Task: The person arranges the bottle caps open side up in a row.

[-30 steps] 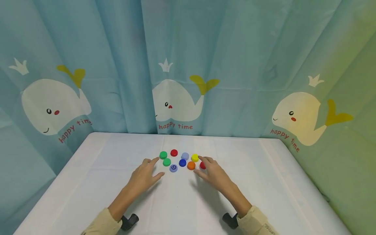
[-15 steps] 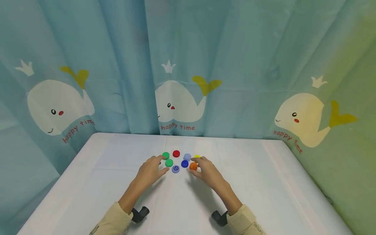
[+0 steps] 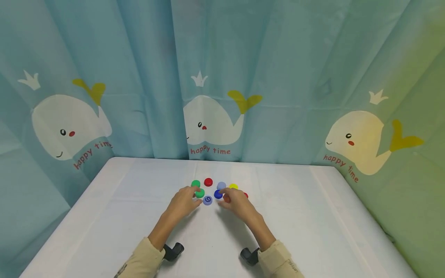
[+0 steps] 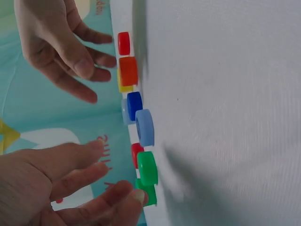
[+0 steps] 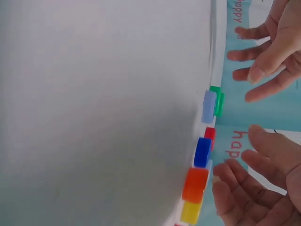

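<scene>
Several plastic bottle caps lie grouped on the white table. My left hand (image 3: 183,200) hovers over their left side with its fingers apart, nearest the green caps (image 3: 199,193) and the lilac cap (image 3: 207,200). Over the right side is my right hand (image 3: 239,201), near the dark blue cap (image 3: 218,194); it mostly hides the orange cap (image 4: 128,71) in the head view. Neither hand holds anything. Behind them lie a red cap (image 3: 208,182), a light blue cap (image 3: 221,186) and a yellow cap (image 3: 233,186). A second red cap (image 3: 246,195) shows past the right hand.
The white table (image 3: 299,216) extends around the caps on all sides. Behind it hangs a blue-green curtain (image 3: 292,77) printed with whales. A black wrist mount (image 3: 174,251) sits at the left sleeve, another black mount (image 3: 249,256) at the right.
Both hands have moved inward, closer to each other over the caps. The head view has shifted slightly. The caps appear to lie in the same arrangement.
</scene>
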Motion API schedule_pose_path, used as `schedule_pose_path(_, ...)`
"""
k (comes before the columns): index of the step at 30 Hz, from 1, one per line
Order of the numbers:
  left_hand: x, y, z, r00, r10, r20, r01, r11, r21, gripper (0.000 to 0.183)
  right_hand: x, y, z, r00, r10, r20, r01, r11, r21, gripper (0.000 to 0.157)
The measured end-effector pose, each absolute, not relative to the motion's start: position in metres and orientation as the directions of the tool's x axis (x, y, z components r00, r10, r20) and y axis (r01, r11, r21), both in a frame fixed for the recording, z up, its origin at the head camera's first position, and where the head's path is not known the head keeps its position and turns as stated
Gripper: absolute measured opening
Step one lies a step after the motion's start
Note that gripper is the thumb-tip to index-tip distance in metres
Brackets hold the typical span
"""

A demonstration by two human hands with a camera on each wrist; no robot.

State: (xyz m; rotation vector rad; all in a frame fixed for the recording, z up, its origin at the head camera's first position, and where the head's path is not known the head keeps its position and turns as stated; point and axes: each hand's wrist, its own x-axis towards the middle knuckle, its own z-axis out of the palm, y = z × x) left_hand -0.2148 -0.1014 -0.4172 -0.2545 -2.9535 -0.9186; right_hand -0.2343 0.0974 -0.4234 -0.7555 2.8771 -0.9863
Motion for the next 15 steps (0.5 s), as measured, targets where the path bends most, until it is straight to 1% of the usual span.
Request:
schedule_pose_path(4, -0.218, -0.1, -0.422, -0.985, 0.151, 0.087, 0.173, 0.789, 0.589, 0.029, -0.237, 0.089, -0.425, -0.882, -0.449, 0.147, -0.437, 0.657, -0.615, 0.028)
schedule_pose_path(8, -0.219, -0.1, -0.429, -0.977, 0.174, 0.119, 0.211, 0.769, 0.603, 0.028, -0.239, 0.082, -0.43, -0.888, -0.445, 0.111, -0.407, 0.65, -0.642, 0.029)
schedule_pose_path(12, -0.219, -0.099, -0.436, -0.967, 0.2, 0.157, 0.254, 0.755, 0.605, 0.023, -0.24, 0.076, -0.433, -0.89, -0.451, 0.072, -0.391, 0.671, -0.63, 0.031)
schedule_pose_path(15, -0.216, -0.097, -0.439, -0.965, 0.201, 0.167, 0.262, 0.759, 0.596, 0.022, -0.238, 0.074, -0.432, -0.885, -0.459, 0.072, -0.4, 0.674, -0.621, 0.031)
